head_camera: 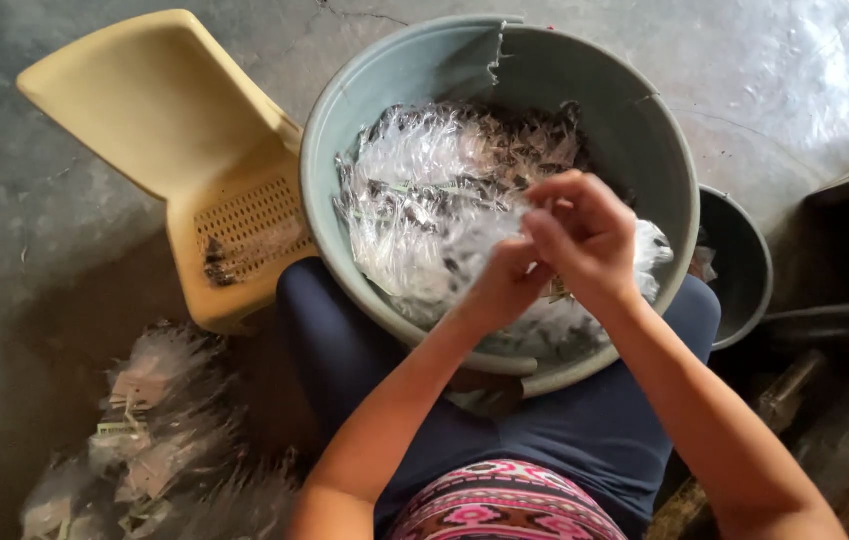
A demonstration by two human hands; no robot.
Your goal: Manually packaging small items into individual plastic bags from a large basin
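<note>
Hands pinching one clear plastic packet (505,232) together: left hand (505,285) and right hand (585,235), both grips grasping it. Grey basin (345,130) is resting on the lap directly beneath the grips, keeping the packet pile (445,170) in reach.

Setting: informal home workshop, piecework done seated low over a bare, cracked concrete floor (65,190). Landmark: large grey plastic basin (665,170) on the lap, rim split, filled with clear plastic packets (435,190). Left of basin: overturned cream plastic chair (175,130). Below-left: heap of filled packets (155,440). Right: dark bucket (740,260).

Bare forearms; dark navy trousers (585,425); pink, black and white patterned top (505,505).
</note>
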